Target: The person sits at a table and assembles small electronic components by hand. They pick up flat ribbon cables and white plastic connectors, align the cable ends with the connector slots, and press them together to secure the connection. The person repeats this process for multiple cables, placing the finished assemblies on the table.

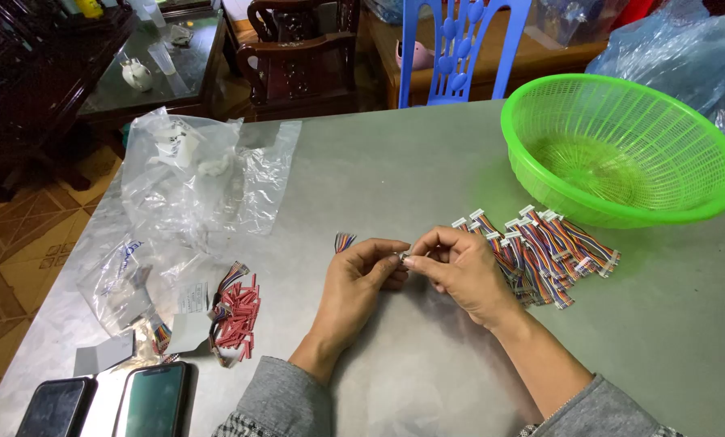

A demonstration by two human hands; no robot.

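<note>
**Small connector, thin wires, slick tabletop**

Both hands meet over the middle of the grey tabletop [395, 162]. The left hand [361, 279] and right hand [460, 267] pinch a short ribbon cable [345, 241] between them; its striped, many-coloured wires fan out past the left fingers [383, 251], while the right fingers [427, 247] press together on what looks like its small pale connector, mostly hidden.

The part is tiny and the tabletop looks smooth, so a loose pinch could let it slip and skid away. Pulling on the thin wires rather than the plastic housing could likely bend them or draw one out.

Just right of the hands lies a heap of finished cables [549, 251], white-tipped and rainbow-striped. Beyond it sits a green plastic mesh basket [621, 146]. To the left are crinkled clear bags [192, 170], a cluster of red connectors [239, 317] and two dark glossy phones [103, 405].
</note>
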